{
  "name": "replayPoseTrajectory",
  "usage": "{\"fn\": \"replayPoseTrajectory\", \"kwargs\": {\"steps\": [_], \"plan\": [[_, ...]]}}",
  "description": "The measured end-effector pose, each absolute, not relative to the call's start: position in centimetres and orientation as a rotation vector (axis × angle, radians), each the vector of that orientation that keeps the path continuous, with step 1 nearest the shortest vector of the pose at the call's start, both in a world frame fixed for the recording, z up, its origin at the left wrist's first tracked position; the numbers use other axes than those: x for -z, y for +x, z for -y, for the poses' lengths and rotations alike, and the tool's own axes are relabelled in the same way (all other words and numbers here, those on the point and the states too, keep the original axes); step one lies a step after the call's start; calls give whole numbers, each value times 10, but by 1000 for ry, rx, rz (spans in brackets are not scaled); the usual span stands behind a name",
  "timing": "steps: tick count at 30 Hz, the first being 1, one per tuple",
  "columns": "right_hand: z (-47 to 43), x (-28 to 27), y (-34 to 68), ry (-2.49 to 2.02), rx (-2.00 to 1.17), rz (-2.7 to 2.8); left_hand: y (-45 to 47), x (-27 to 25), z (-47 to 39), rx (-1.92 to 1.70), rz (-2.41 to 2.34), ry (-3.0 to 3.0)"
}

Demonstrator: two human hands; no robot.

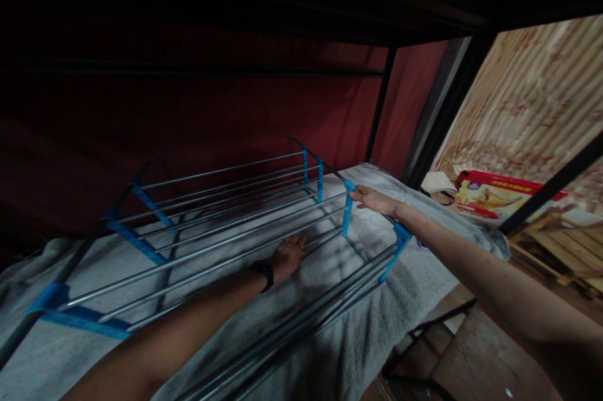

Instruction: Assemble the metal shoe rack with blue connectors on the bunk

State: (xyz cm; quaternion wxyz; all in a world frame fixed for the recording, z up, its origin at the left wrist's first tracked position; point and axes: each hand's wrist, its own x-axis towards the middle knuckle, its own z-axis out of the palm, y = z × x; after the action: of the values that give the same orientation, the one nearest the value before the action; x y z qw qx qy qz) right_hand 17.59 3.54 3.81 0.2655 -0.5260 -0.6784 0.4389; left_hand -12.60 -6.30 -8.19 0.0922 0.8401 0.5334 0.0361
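A rack of thin metal rods (202, 250) with blue plastic connectors (141, 239) and dark end tubes lies across a grey cloth (325, 275). It looks like a shoe rack. My left hand (286, 255), with a black band (264, 275) at the wrist, is among the rods near the middle, fingers stretched out and not wrapped round any rod. At the rack's right end, my right hand (374, 200) has its fingers closed on the end tube beside a blue connector. A cluster of rods (301, 325) runs along the near side, below my left hand.
Black frame bars (384, 99) stand around the cloth-covered surface, with a dark red wall (235, 112) behind. To the right are a red and yellow box (499, 195), a slatted wooden piece (565, 250) and a patterned curtain (532, 99). Overhead is a dark structure.
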Motion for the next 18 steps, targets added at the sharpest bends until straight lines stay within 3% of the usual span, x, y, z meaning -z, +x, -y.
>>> {"fn": "replayPoseTrajectory", "kwargs": {"steps": [18], "plan": [[-41,-28,180,-1405,-1120,1909,-20,87,-6,-440,-1488,2213]]}}
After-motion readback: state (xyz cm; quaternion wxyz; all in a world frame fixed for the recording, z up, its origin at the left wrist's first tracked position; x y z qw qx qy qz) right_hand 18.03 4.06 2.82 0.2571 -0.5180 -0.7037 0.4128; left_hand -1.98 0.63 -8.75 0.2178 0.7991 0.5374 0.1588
